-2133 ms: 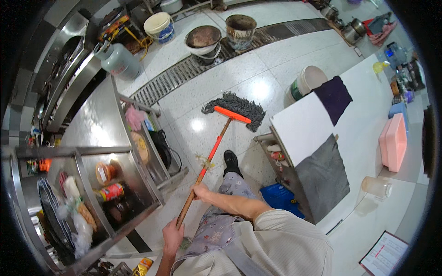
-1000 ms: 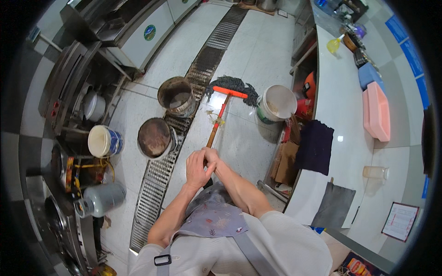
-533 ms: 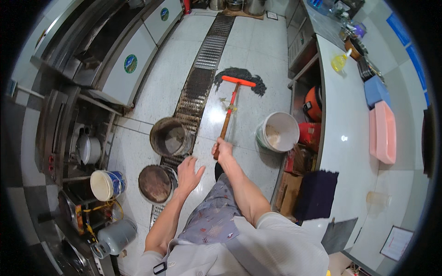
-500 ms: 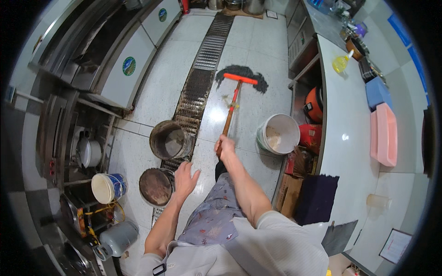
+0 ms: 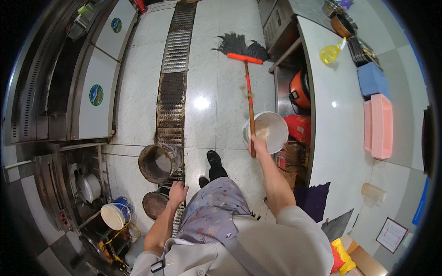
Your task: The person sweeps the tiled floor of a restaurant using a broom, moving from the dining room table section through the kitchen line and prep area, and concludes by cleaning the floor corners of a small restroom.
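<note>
My right hand (image 5: 258,146) grips the wooden handle of a mop (image 5: 244,59), whose orange head and dark grey strands lie on the tiles near the foot of the right-hand cabinets. The handle crosses in front of a white bucket (image 5: 276,138) with pale residue inside. My left hand (image 5: 177,192) is free, fingers loosely bent, in front of a grimy metal bucket (image 5: 159,163) and a lower, stained round container (image 5: 154,204) beside the drain. My dark shoe (image 5: 213,160) shows on the tiles.
A grated drain (image 5: 177,48) runs along the floor. Steel units (image 5: 103,69) line the left, with a pot (image 5: 87,188) and pale bucket (image 5: 113,216) below. A white counter (image 5: 340,133) on the right carries a yellow spray bottle (image 5: 330,54) and pink tub (image 5: 377,129), with an orange appliance (image 5: 299,92) underneath.
The mop has moved forward and rightward toward the cabinets as my view shifted along the aisle. My left hand left the handle; my right hand keeps hold of it.
</note>
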Available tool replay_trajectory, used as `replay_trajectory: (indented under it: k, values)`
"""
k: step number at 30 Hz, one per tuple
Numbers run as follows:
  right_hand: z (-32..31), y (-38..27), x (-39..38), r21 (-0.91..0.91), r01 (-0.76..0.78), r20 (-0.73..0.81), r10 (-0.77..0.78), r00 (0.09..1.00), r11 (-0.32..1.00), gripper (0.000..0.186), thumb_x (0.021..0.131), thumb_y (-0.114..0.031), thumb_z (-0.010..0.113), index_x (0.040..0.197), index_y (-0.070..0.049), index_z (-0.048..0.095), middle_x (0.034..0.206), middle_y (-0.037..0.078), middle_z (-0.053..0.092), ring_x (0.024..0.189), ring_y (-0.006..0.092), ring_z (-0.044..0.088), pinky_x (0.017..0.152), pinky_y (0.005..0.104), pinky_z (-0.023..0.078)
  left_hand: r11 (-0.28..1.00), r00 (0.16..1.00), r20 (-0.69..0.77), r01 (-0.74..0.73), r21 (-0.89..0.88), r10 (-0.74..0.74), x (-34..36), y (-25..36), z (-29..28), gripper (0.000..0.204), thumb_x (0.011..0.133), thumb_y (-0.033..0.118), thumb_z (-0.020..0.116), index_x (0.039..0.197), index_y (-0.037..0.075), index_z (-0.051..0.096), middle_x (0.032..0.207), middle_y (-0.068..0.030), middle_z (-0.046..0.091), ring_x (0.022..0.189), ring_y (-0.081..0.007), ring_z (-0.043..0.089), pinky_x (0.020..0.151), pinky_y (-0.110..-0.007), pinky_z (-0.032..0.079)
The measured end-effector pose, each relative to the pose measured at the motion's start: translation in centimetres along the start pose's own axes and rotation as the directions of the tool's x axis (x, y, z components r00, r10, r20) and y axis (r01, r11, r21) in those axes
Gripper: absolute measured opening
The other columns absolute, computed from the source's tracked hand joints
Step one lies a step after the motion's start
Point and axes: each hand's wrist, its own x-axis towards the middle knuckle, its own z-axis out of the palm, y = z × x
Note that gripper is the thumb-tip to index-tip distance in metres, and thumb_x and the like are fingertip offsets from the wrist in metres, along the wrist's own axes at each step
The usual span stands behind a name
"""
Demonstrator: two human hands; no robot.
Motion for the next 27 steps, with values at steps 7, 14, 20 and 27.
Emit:
replay_trajectory:
  k: [7,14,20,27]
  values:
    - [-6.9,8.1,-18.0,-0.246,-0.244,0.029,0.259,0.965,0.938,0.029,0.095,-0.031,0.048,0.090,-0.002,0.051,0.056,0.007,0.052,0.044,0.0184,0.050,0.041,0.0354,0.040,0.988,0.981,0.127,-0.154,0.028,0.149,10.1,7.0,-2.4,0.035,0.082,0.029,0.059,0.101,0.000,0.064,0.105,-0.0221,0.060,0.099,-0.0382,0.058,0.088,-0.044,0.047]
    - [-4.4,5.3,-26.6,-0.794,0.183,-0.030,-0.338,0.941,0.579,0.025,0.088,-0.019,0.060,0.100,0.001,0.052,0.072,0.020,0.063,0.062,0.0342,0.063,0.056,0.0445,0.048,0.937,0.876,0.340,-0.345,-0.055,0.342,17.7,12.0,-4.0,0.032,0.079,0.029,0.059,0.090,0.000,0.067,0.094,-0.0225,0.065,0.095,-0.0378,0.060,0.085,-0.045,0.048]
    - [1.1,-2.5,-21.6,-0.823,-0.036,-0.155,-0.164,0.974,0.567,0.029,0.084,-0.019,0.061,0.101,0.003,0.053,0.083,0.027,0.063,0.079,0.0467,0.061,0.071,0.0494,0.048,0.927,0.858,0.370,-0.374,-0.026,0.357,24.8,14.0,-9.6,0.035,0.077,0.034,0.063,0.090,0.002,0.068,0.090,-0.0195,0.067,0.086,-0.0361,0.064,0.078,-0.043,0.050]
    - [2.8,-8.9,-6.2,-0.833,0.038,-0.174,-0.327,0.929,0.552,0.031,0.080,-0.023,0.058,0.096,0.003,0.058,0.086,0.030,0.062,0.088,0.0474,0.059,0.076,0.0507,0.046,0.933,0.896,0.308,-0.355,0.061,0.321,33.5,15.0,-16.0,0.036,0.078,0.033,0.059,0.093,0.002,0.069,0.093,-0.0213,0.068,0.091,-0.0372,0.064,0.083,-0.044,0.050]
